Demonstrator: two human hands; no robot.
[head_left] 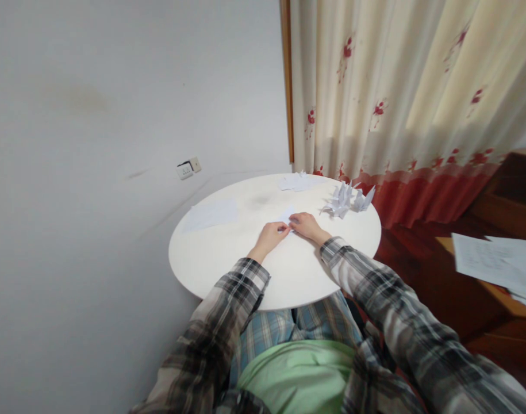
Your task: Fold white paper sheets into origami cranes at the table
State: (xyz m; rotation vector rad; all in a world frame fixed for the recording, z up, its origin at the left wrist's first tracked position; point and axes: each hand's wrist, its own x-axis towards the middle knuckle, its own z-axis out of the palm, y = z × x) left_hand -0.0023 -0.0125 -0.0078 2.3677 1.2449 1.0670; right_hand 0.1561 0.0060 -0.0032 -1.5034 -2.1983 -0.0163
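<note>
Both my hands meet over a small folded piece of white paper [286,214] on the round white table [228,253]. With its fingers pinched, my left hand [271,237] grips the near edge of the paper. Bent over the same paper from the right, my right hand [304,224] presses and holds it with closed fingertips. Part of the paper is hidden beneath the fingers. To the right of my right hand stands a cluster of folded paper cranes [341,200], their pointed tips sticking up.
Flat white sheets [213,214] lie at the table's left, and more paper pieces [297,181] at its far edge. A wall with a socket [185,171] borders the left. Beyond the table hangs a flowered curtain [375,86]. Printed papers [495,261] rest on wooden furniture at right.
</note>
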